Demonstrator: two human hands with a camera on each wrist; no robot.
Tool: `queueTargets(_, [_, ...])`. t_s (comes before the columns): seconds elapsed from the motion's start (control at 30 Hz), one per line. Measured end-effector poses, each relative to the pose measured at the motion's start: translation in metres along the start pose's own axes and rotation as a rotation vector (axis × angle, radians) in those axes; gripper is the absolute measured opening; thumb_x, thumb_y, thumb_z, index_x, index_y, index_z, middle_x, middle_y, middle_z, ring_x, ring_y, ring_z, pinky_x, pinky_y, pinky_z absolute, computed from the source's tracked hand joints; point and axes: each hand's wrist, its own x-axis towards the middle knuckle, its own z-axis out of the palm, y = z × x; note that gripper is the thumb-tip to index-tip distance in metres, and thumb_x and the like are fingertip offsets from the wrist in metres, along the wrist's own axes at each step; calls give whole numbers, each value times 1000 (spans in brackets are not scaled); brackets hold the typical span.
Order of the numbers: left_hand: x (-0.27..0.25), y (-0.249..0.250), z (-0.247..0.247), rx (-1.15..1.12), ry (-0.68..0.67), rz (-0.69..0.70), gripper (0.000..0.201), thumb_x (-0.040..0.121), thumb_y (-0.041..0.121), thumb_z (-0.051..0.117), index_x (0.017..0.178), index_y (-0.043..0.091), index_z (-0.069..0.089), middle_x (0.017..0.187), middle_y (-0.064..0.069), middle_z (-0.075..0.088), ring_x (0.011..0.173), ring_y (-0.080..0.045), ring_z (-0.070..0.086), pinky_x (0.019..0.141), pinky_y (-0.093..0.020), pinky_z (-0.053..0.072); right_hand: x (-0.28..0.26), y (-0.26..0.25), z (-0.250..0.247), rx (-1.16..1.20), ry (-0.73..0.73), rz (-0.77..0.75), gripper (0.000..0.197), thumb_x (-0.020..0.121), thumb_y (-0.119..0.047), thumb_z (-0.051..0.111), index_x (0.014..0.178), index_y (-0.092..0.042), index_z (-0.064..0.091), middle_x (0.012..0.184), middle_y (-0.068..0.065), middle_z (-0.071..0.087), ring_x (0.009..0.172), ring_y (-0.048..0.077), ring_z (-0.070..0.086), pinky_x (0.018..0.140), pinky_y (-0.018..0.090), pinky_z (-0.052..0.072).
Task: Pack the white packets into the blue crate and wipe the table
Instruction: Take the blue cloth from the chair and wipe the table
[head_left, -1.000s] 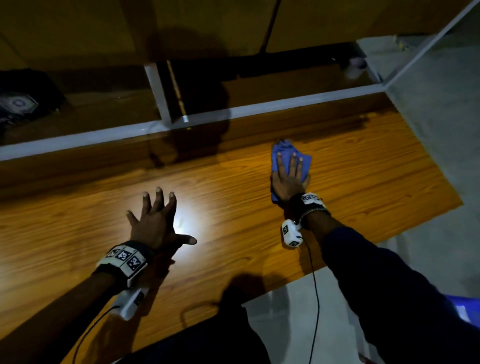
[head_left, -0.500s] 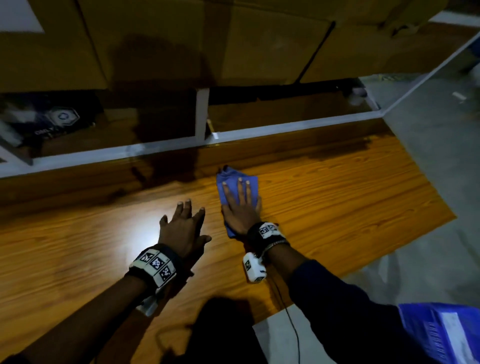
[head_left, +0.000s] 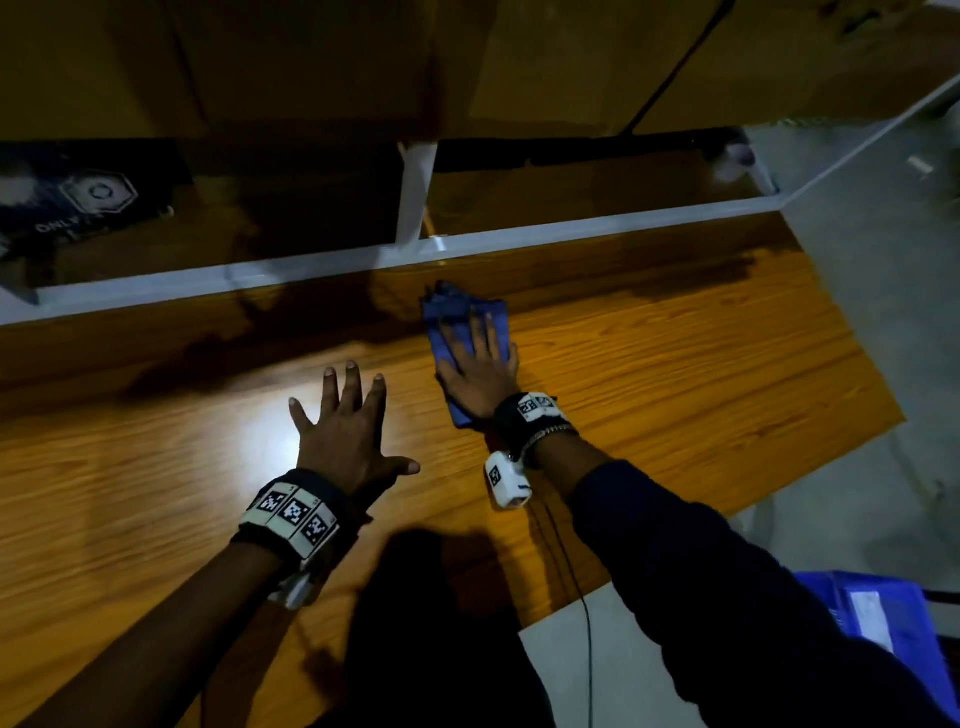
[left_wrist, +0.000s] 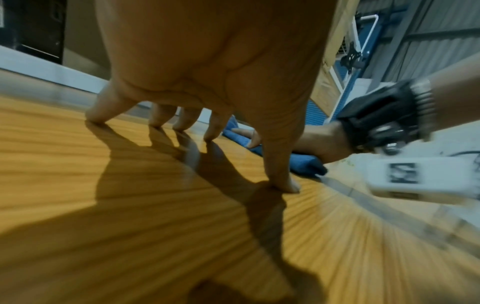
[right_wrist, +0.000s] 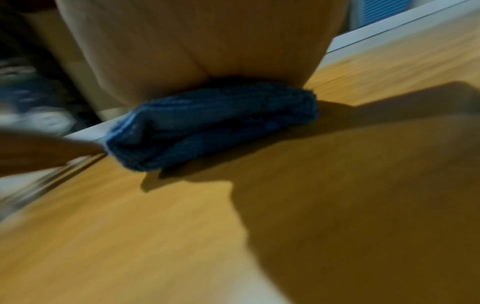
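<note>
A folded blue cloth (head_left: 447, 317) lies on the wooden table (head_left: 675, 374) near its far edge. My right hand (head_left: 480, 358) presses flat on it with straight fingers; the right wrist view shows the cloth (right_wrist: 207, 127) bunched under the palm. My left hand (head_left: 345, 421) rests to the left of it, fingers spread, fingertips (left_wrist: 94, 119) touching the table top. The blue crate (head_left: 878, 618) stands on the floor at the lower right, with a white packet (head_left: 870, 621) in it, partly hidden by my right sleeve.
A white shelf frame (head_left: 415, 249) runs along the table's far edge, with a dark box (head_left: 88, 202) on the shelf at the left. Grey floor (head_left: 883, 338) lies past the table's right end. A cable (head_left: 587, 623) hangs from my right wrist.
My right hand has slid the cloth leftward along the table, from well to the right to close beside my left hand. My left hand stays planted on the table.
</note>
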Motion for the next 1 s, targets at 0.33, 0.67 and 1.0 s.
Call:
queueTargets(0.33, [16,25,-14,-132,-43,-17,128,59,67,83,158,26,12,168,-6,-5,154,-34,-7,108,-79,12,69,92,-57,43,8,168,69,96,-60,23,159,-48,0,169,-1,-18,155,25,-19,119,66,-3])
queueTargets(0.67, [45,98,-1,-100,-23,-34,129,55,78,76,156,26,15,168,-4,-1,154,-30,-6,107,-78,13,98,202,-104,264,56,324,78,101,-56,41,163,-21,9,170,7,7,156,29,8,127,46,9])
queueTargets(1.0, [66,142,4,-101,-40,-124,125,58,66,84,157,27,20,168,-4,3,154,-33,-4,103,-82,20,119,333,-143,24,24,298,73,102,-49,42,161,-10,22,166,23,15,150,52,13,124,59,6])
